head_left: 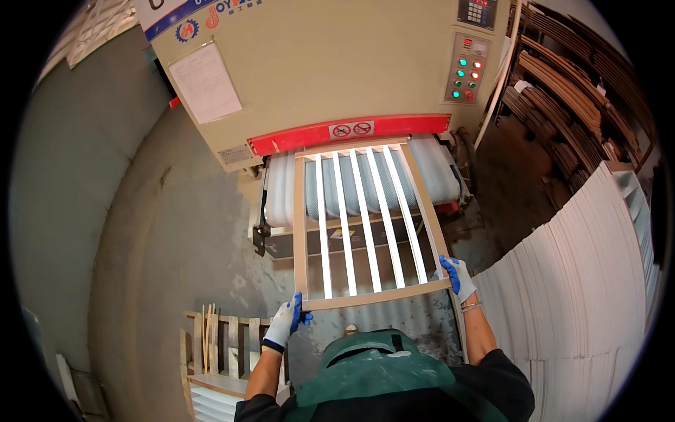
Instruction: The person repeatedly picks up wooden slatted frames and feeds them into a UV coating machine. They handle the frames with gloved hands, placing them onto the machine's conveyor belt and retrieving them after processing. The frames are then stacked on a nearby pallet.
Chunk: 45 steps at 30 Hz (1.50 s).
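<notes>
A slatted wooden frame [301, 232] with tan edges and several white slats stretches away from me. Its far end rests on the belt [281, 183] of a big beige machine, just under a red guard bar. At the near left corner my left hand [285, 322], in a white and blue glove, is closed on the frame. My right hand [458, 276], gloved alike, grips the near right corner. Fingers of both hands are partly hidden beneath the wood.
The beige machine [344, 77] carries a red bar [295, 138] and a lit control panel [466, 69]. Tall stacked white panels [562, 281] stand close on my right. A wooden pallet [232, 344] lies at lower left. Racks with long boards [562, 84] stand far right.
</notes>
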Motion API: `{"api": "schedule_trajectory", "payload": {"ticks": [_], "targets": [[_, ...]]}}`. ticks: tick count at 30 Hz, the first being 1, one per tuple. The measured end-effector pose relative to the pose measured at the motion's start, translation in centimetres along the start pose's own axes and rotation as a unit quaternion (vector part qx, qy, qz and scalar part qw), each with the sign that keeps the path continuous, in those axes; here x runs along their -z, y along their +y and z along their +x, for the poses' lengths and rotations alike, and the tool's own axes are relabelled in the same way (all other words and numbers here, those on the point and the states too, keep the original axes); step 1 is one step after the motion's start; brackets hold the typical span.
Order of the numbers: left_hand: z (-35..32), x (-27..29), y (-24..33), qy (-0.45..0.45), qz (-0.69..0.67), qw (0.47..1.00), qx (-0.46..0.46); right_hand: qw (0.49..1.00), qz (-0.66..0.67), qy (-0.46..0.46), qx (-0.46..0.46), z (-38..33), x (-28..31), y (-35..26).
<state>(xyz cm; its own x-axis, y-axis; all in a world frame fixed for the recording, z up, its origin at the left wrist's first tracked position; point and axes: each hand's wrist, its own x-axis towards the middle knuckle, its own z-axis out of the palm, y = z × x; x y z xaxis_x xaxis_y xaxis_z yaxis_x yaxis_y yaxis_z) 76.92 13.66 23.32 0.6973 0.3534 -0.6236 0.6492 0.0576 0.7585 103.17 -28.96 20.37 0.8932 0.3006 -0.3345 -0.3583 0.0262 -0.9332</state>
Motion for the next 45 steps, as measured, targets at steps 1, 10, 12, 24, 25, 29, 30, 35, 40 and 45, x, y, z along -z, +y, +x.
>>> {"api": "schedule_trajectory", "payload": {"ticks": [1, 10, 12, 24, 25, 29, 30, 35, 40, 45], "targets": [[0.3, 0.2, 0.4, 0.001, 0.012, 1.000, -0.010, 1.000, 0.010, 0.010, -0.006, 0.2, -0.1, -0.1], [6.5, 1.3, -1.2, -0.017, -0.063, 0.996, -0.069, 0.996, 0.047, 0.045, 0.053, 5.2, 2.5, 3.4], [4.5, 1.4, 0.9, 0.015, -0.004, 0.994, -0.107, 0.995, 0.070, 0.059, 0.041, 5.1, 1.2, 2.7], [7.4, 2.2, 0.7, 0.005, 0.257, 0.923, -0.285, 0.998, -0.021, -0.004, -0.053, 5.0, -0.6, -0.6], [8.1, 2.4, -1.0, 0.020, 0.296, 0.892, -0.342, 0.998, -0.023, 0.012, -0.057, 4.7, -0.2, -0.8], [4.6, 0.5, 1.1, 0.050, 0.240, 0.920, -0.307, 0.997, -0.036, 0.046, -0.051, 2.4, -1.2, -1.7], [4.0, 0.3, 1.0, 0.054, 0.217, 0.927, -0.301, 0.997, -0.048, 0.044, -0.048, 2.0, -1.0, -1.6], [1.8, -0.2, -0.4, 0.030, 0.247, 0.933, -0.261, 0.996, 0.002, 0.059, -0.069, -1.5, 0.2, 0.3], [1.4, 0.1, -6.3, 0.070, 0.406, 0.854, -0.317, 0.995, 0.011, 0.069, -0.075, -5.2, 1.1, 1.8], [0.1, -0.6, -8.1, 0.024, 0.429, 0.869, -0.247, 0.994, 0.019, 0.070, -0.087, -8.6, 1.4, 1.4]]}}
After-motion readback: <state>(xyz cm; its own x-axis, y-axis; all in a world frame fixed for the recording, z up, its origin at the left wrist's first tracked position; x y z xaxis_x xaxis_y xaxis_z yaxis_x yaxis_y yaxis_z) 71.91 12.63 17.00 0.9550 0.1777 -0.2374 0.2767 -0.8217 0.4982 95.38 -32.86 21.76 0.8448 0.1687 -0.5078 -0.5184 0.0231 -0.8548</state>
